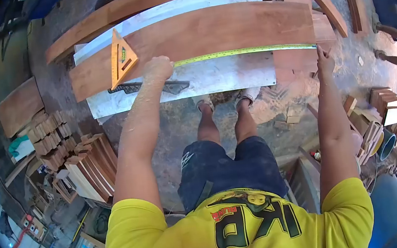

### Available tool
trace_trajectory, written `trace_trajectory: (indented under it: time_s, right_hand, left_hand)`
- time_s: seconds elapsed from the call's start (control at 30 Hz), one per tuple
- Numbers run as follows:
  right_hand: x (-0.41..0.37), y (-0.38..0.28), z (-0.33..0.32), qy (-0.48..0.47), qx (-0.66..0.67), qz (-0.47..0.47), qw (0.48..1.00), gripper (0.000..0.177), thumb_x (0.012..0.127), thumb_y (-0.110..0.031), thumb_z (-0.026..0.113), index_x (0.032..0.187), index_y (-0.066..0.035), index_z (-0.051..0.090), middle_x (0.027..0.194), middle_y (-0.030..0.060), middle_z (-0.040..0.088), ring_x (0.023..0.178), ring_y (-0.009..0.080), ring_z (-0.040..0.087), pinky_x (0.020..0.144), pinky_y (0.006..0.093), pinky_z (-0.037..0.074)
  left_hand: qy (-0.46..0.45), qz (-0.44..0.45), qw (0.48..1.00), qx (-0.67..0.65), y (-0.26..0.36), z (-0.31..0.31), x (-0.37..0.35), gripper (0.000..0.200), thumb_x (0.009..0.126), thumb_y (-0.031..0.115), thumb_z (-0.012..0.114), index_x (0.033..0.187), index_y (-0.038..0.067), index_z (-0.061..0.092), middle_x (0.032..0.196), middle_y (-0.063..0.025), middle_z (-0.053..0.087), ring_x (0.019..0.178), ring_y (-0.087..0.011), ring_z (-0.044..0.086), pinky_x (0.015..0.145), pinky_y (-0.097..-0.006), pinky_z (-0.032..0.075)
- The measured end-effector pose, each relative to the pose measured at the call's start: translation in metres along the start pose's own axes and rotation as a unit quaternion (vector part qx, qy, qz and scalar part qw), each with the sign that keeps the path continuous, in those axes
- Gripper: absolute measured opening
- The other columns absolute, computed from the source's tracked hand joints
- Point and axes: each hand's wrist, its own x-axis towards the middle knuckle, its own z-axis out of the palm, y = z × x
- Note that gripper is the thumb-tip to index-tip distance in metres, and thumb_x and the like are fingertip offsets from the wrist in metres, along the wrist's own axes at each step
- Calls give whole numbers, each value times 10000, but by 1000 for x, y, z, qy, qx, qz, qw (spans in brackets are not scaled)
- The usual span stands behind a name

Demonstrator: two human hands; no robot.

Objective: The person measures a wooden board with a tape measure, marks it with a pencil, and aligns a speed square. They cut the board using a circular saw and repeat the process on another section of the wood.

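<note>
Tape measure (239, 52): yellow, straight along brown board (226, 27); left hand (158, 69) clenched on it, right hand (324, 61) pinching end.

Both forearms (140, 116) stretch toward the wide plank (226, 30): the left hand (158, 70) curls fist-like at its near edge, the right hand (325, 59) reaches its right near corner.

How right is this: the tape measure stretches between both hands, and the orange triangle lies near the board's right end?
Wrong end: the head view shows the orange triangle near the board's left end. The tape measure stretches between the left hand and right hand.
</note>
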Motion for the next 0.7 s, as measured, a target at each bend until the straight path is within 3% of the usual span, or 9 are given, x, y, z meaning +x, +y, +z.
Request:
trace_trajectory:
  time_s: [0.07, 0.17, 0.27, 0.33, 0.4, 0.47, 0.53, 0.63, 0.7]
  right_hand:
    - [-22, 9, -2, 35, 132, 27, 990, 303, 956, -252, 569, 1082, 14, 642, 851, 67, 623, 690, 135, 581, 610, 256, 461]
    - [-80, -31, 27, 111, 317, 48, 941, 308, 980, -239, 496, 1047, 27, 635, 853, 73, 610, 736, 145, 587, 596, 249, 458]
    - [-133, -44, 64, 63, 412, 38, 908, 372, 1001, -272, 417, 1046, 22, 641, 882, 86, 620, 789, 166, 593, 620, 273, 470]
    - [-164, -47, 90, -14, 370, 52, 927, 516, 1016, -375, 309, 1021, 7, 656, 876, 96, 625, 800, 180, 589, 649, 291, 473]
    - [-202, -81, 108, -121, 386, 94, 910, 574, 1015, -410, 276, 944, 7, 664, 663, 60, 562, 536, 132, 480, 481, 251, 380]
    - [-228, -111, 129, -219, 323, 126, 912, 609, 1026, -439, 265, 936, 10, 667, 562, 23, 499, 438, 102, 405, 392, 239, 301]
    - [-247, -139, 152, -279, 342, 68, 895, 482, 1017, -382, 406, 968, 3, 692, 680, 66, 622, 563, 104, 539, 498, 235, 405]
    - [-252, -173, 189, -322, 317, -86, 888, 362, 999, -298, 490, 1038, 8, 679, 775, 86, 673, 666, 130, 604, 574, 261, 462]
    - [-249, -200, 215, -367, 302, -91, 875, 345, 998, -271, 500, 1096, 27, 645, 806, 97, 670, 690, 135, 601, 593, 263, 470]
  left_hand:
    - [-26, -13, 999, 40, 9, -2, -9, 414, 931, 402, 528, 1156, 85, 669, 1245, -178, 614, 1152, -335, 593, 944, -436, 488]
    - [-28, -19, 998, 52, -13, -6, 3, 408, 932, 395, 533, 1152, 81, 672, 1216, -163, 635, 1137, -327, 605, 931, -444, 496]
    - [-23, -69, 996, 47, -50, -2, 6, 408, 931, 397, 539, 1156, 84, 671, 1223, -156, 633, 1152, -316, 599, 934, -450, 494]
    - [8, -72, 996, 44, -71, 11, 11, 404, 930, 410, 543, 1121, 82, 681, 1195, -161, 644, 1128, -320, 608, 933, -457, 489]
    - [40, -71, 996, 40, -84, 16, 12, 403, 929, 422, 547, 1087, 80, 691, 1167, -166, 655, 1104, -324, 616, 931, -465, 484]
    - [34, -56, 998, 26, -83, 10, 5, 403, 924, 431, 553, 1082, 89, 694, 1155, -160, 660, 1090, -317, 623, 913, -467, 492]
    - [40, -51, 998, 23, -85, 11, 1, 399, 925, 430, 552, 1082, 92, 695, 1151, -164, 657, 1082, -320, 625, 903, -468, 497]
    - [61, -47, 997, 20, -81, 11, 0, 392, 927, 429, 551, 1084, 100, 695, 1148, -170, 650, 1070, -326, 629, 883, -470, 507]
    - [72, -50, 996, 17, -85, 13, -4, 389, 929, 429, 551, 1086, 104, 694, 1149, -174, 644, 1066, -329, 631, 873, -473, 512]
